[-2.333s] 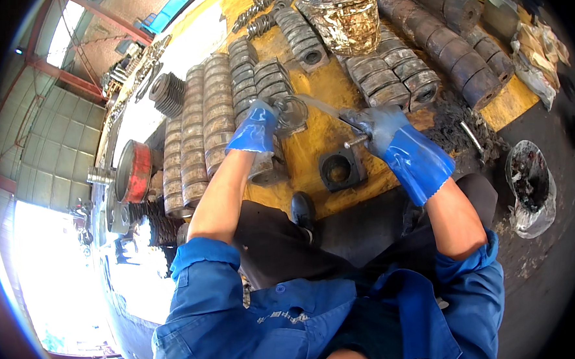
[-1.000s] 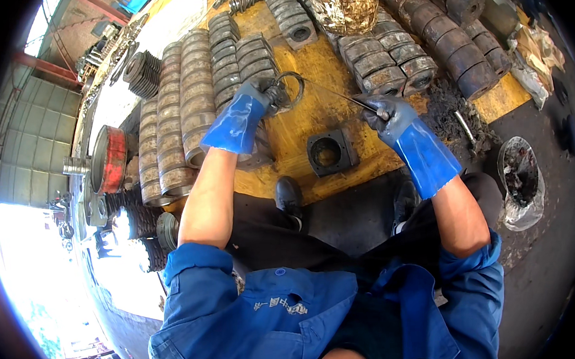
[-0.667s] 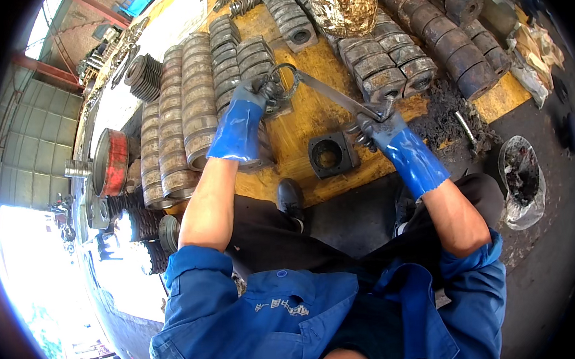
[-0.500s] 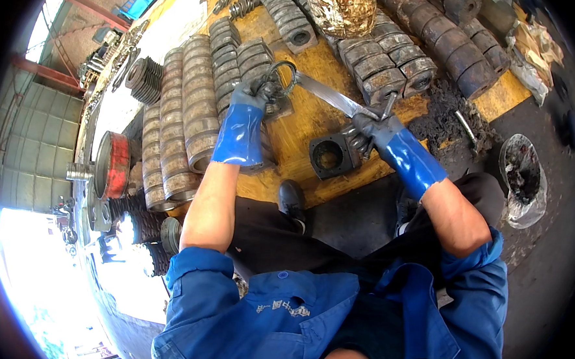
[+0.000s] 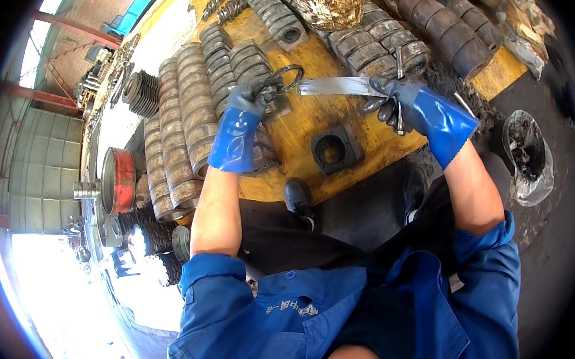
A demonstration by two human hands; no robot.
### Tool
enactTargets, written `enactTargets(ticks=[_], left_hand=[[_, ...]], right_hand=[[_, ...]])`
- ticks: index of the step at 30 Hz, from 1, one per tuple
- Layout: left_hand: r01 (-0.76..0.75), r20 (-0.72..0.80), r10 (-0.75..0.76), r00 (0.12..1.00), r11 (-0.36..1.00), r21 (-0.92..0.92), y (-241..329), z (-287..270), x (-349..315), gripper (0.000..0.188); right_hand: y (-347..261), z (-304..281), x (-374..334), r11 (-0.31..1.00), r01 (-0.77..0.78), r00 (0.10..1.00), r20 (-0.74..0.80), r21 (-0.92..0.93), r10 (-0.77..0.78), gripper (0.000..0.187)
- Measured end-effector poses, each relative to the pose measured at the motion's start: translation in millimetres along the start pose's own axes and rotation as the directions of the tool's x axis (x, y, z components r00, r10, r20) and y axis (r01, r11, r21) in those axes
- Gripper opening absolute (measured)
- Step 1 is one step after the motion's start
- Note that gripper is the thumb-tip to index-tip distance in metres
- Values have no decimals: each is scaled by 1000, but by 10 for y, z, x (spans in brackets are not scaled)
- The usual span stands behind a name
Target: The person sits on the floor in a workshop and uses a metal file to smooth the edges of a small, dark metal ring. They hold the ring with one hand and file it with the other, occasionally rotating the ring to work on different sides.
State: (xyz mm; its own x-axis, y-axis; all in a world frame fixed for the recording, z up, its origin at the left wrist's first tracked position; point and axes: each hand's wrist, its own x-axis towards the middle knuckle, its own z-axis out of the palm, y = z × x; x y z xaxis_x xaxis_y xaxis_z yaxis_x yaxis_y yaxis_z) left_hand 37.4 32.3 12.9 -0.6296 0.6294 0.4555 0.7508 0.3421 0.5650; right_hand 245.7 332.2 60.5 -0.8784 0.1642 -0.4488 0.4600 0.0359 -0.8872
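We wear blue rubber gloves [image 5: 450, 125] with dark, grimy-looking fingers. Our left hand [image 5: 251, 100] is closed on a thin, dark, round metal ring [image 5: 302, 75], held above a yellow flat work surface [image 5: 295, 140]. The fingers hide the ring's near side, so we cannot tell whether one ring or several are gripped.

Our right hand [image 5: 397, 97] is closed around the near end of a long, flat, bright metal blade [image 5: 334, 86]. The blade points left, and its far end lies just beside the ring; we cannot tell whether the two touch. A slim grey metal rod [image 5: 398, 63] shows above and below the right fingers, standing crosswise to the blade. We cannot see whether it joins the blade or is held separately.

Below the blade, a dark square metal block with a round bore [image 5: 348, 153] stands near the front edge of the surface. A column of rusty cylindrical metal parts [image 5: 198, 112] stands just left of the left hand.

Hazards, in our judgement: if the blade skids off the ring's curved rim, its end may strike our left fingers, which sit close behind. If grime makes the glove slick, the ring may turn or slip free and drop onto the surface. A loose hold on the rod may let the blade twist. A wide swing of the left arm may knock the column.
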Motion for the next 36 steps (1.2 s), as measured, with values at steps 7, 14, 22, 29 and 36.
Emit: enactTargets(ticks=[7,14,22,29,36], left_hand=[[60,89,-66,994,996,63,7,-147,-46,23],[236,164,-208,964,955,-179,-3,-179,-97,26],[312,120,-292,949,810,-496,142,-208,-124,39],[338,197,-390,899,334,-880,182,-90,-69,34],[320,302,-453,838,-39,-947,-24,-71,-63,31]], right_hand=[[82,-190,157,975,-78,984,173,210,42,40],[149,-193,103,954,-56,986,164,293,8,36],[159,-70,98,808,-198,959,280,555,43,30],[251,52,145,721,-261,942,332,642,45,26],[246,140,170,615,-352,914,400,705,64,28]])
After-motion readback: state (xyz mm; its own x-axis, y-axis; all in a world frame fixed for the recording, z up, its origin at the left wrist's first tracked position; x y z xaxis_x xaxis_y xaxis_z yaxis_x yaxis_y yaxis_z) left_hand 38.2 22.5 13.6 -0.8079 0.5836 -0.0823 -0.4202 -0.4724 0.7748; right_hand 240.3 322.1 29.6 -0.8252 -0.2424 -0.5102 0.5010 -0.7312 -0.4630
